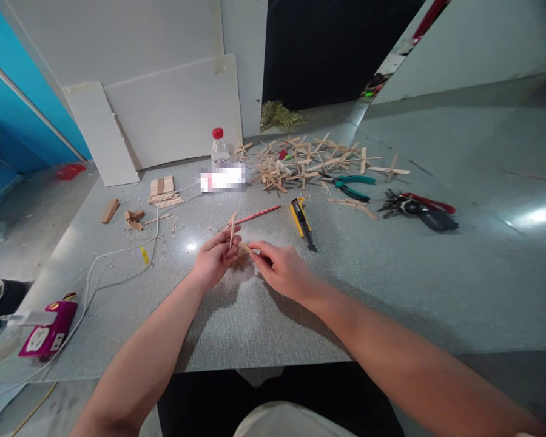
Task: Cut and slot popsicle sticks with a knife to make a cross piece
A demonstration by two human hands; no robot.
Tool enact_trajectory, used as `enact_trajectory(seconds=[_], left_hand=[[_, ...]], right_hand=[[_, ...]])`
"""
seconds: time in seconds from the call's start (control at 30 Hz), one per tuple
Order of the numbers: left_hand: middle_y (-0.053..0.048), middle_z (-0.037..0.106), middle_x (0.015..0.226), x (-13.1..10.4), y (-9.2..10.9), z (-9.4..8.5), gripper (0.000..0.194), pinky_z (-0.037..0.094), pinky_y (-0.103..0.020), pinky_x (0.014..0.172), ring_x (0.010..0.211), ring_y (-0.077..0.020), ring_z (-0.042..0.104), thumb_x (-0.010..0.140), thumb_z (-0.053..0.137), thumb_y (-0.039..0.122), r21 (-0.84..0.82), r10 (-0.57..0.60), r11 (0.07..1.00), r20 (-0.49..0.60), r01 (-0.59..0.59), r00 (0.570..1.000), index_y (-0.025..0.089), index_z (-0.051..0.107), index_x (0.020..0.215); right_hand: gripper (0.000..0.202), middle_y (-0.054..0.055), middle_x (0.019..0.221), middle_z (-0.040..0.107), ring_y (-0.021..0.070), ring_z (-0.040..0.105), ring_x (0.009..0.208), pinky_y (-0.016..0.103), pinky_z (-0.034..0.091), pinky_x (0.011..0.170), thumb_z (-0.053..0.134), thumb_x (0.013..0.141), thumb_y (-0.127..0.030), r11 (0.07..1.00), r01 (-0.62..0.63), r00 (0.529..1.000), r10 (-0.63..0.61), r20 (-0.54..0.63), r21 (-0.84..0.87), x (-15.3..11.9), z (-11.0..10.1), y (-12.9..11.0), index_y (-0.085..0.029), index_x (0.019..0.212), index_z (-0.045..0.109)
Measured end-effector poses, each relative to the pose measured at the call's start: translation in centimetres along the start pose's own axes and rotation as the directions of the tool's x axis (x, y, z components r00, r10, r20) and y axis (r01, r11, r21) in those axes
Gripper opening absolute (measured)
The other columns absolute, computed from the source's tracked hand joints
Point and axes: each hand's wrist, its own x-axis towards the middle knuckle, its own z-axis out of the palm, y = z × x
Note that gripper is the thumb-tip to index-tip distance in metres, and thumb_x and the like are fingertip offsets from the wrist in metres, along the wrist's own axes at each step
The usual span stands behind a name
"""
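Note:
Near the table's front middle, my left hand [216, 258] pinches a thin wooden stick [232, 229] that stands nearly upright between its fingers. Close beside it on the right, my right hand [279, 267] is closed on the end of another wooden piece [246, 247], whose far end points at my left fingers. Whether the two pieces touch is hard to tell. Just beyond my hands a red patterned pencil [258, 214] lies slanted. A yellow utility knife [303, 223] rests to the right, its dark tip towards me.
Crossed wooden sticks [307, 161] are heaped at the back, near green-handled pliers [352, 187], keys [418, 209] and a red-capped bottle [218, 147]. Stacked sticks [164, 189] lie back left. A white cable [88, 276] runs along the left, by a magenta box [50, 331].

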Motion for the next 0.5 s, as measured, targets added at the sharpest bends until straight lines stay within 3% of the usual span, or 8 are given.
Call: enact_trajectory(seconds=[0.17, 0.33, 0.5], left_hand=[[-0.003, 0.060, 0.093, -0.1, -0.4, -0.2, 0.037, 0.040, -0.020, 0.060, 0.063, -0.0043, 0.047, 0.078, 0.070, 0.012, 0.078, 0.033, 0.996, 0.012, -0.034, 0.999, 0.014, 0.075, 0.114], [-0.006, 0.073, 0.092, 0.3, -1.2, -0.9, 0.040, 0.052, -0.031, 0.088, 0.087, -0.0159, 0.070, 0.083, 0.083, 0.035, 0.229, 0.068, 0.971, 0.011, -0.069, 0.998, 0.018, 0.075, 0.118], [-0.010, 0.079, 0.096, 0.4, -1.8, -1.2, 0.037, 0.054, -0.031, 0.081, 0.083, -0.0171, 0.072, 0.075, 0.089, 0.040, 0.444, 0.188, 0.889, -0.130, -0.113, 0.973, 0.017, 0.081, 0.102]], right_hand=[[0.028, 0.000, 0.067, 0.069, 0.0121, 0.053, 0.051, 0.025, 0.035, 0.056, 0.050, 0.102, -0.030, 1.000, 0.017, 1.000, -0.018, -0.025, -0.009, -0.2, -0.1, -0.1, -0.018, 0.117, 0.069], [0.027, 0.003, 0.074, 0.075, 0.0123, 0.058, 0.054, 0.025, 0.036, 0.058, 0.050, 0.102, -0.029, 0.999, 0.003, 1.000, -0.004, -0.031, -0.034, -0.3, -0.4, 0.1, -0.018, 0.117, 0.070], [0.028, 0.003, 0.076, 0.077, 0.0125, 0.058, 0.053, 0.026, 0.037, 0.057, 0.052, 0.101, -0.028, 0.998, -0.011, 1.000, 0.010, -0.028, -0.057, -0.1, -0.4, 0.1, -0.018, 0.118, 0.072]])
